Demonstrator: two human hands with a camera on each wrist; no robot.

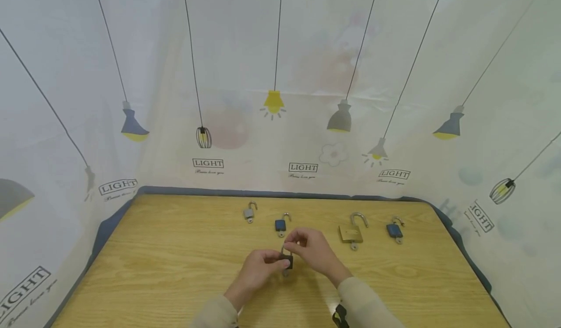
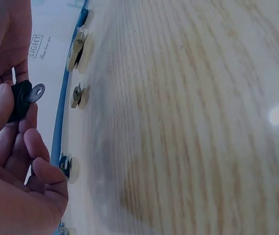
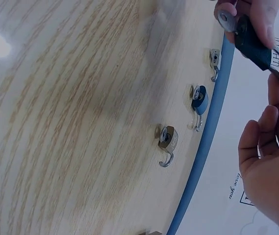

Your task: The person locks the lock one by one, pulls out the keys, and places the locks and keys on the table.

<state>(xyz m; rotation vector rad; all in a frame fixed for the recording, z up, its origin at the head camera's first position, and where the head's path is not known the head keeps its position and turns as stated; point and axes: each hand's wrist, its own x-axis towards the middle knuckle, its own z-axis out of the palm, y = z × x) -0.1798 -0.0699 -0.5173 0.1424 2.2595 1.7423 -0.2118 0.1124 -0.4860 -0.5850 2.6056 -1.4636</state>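
Pinching the black lock (image 3: 253, 46) between thumb and fingers, our left hand (image 1: 258, 267) holds it raised over the table (image 1: 144, 269). Our right hand (image 1: 313, 250) curls its fingertips round the shackle (image 3: 276, 73) on the side away from us, and the key (image 2: 34, 95) sticks out towards us. We cannot tell whether both legs are seated.

Beyond our left hand lies the silver lock (image 1: 248, 214); just past our right fingertips, the blue lock (image 1: 280, 225). The small brass lock (image 3: 168, 137) sits beyond our right hand, hidden from the head view. Right of that hand lie the brass lock (image 1: 350, 233) and, further out, the second blue lock (image 1: 394, 230).

With so little body to grip, we judge the lock could twist from our left hand if our right pulls unevenly. A fingertip between leg and body could get nipped by a sudden push, and sideways pressure might bend the key.
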